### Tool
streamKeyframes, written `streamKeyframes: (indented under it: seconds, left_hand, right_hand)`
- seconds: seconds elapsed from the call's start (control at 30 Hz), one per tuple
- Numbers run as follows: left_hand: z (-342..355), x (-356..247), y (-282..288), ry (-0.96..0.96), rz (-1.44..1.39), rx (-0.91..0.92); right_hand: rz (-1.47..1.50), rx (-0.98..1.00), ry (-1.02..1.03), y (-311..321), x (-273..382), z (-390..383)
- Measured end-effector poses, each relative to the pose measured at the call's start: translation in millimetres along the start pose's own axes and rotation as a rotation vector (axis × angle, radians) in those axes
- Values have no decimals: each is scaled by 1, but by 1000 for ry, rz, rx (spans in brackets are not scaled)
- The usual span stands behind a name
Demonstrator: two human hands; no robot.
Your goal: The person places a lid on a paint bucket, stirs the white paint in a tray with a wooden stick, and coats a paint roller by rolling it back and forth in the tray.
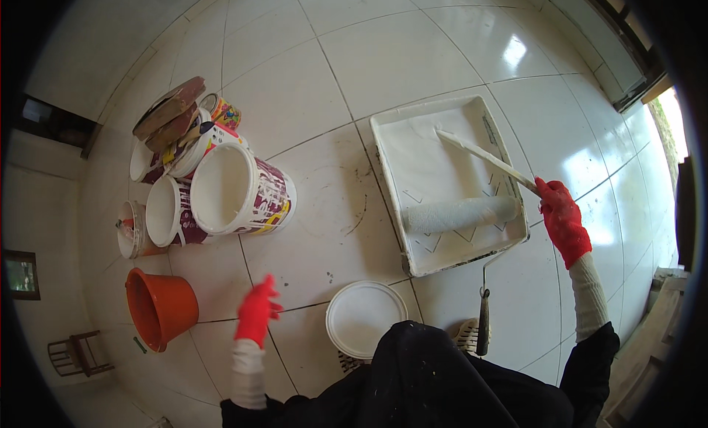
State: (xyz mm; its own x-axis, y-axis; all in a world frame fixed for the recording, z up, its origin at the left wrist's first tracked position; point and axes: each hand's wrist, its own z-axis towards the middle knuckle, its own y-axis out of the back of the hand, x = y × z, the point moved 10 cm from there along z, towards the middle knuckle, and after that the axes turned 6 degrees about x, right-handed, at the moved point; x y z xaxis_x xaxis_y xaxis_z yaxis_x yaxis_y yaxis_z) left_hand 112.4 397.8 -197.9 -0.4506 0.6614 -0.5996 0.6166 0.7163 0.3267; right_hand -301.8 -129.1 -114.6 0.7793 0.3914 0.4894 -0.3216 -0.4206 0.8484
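My right hand (563, 220), in a red glove, is closed around one end of a long, flat, paint-coated stick (487, 157). The stick's far end rests in white paint in the deep end of a paint tray (389, 159). Across the tray's ribbed slope lies a paint roller (462, 215), its dark handle (484, 323) sticking out over the near edge. My left hand (257, 310), also red-gloved, is over the tiles at the lower left with its fingers apart and nothing in them. A round white lid (366, 319) lies between my left hand and the roller handle.
Left of the tray stands a large paint bucket (274, 199) with white inside. Beside it are a smaller bucket (184, 214), a clear tub (133, 229), a small colourful can (226, 112) and stained brownish blocks (169, 109). An orange bucket (168, 306) lies tilted nearer me.
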Motion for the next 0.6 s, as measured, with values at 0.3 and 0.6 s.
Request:
streamKeyframes:
  seconds: [0.3, 0.6]
  left_hand:
    - [-54, 75, -91, 146, 220, 280]
    - [-55, 82, -104, 11, 196, 449]
  right_hand:
    - [-201, -3, 203, -6, 27, -5]
    - [13, 795, 471, -232, 182, -147]
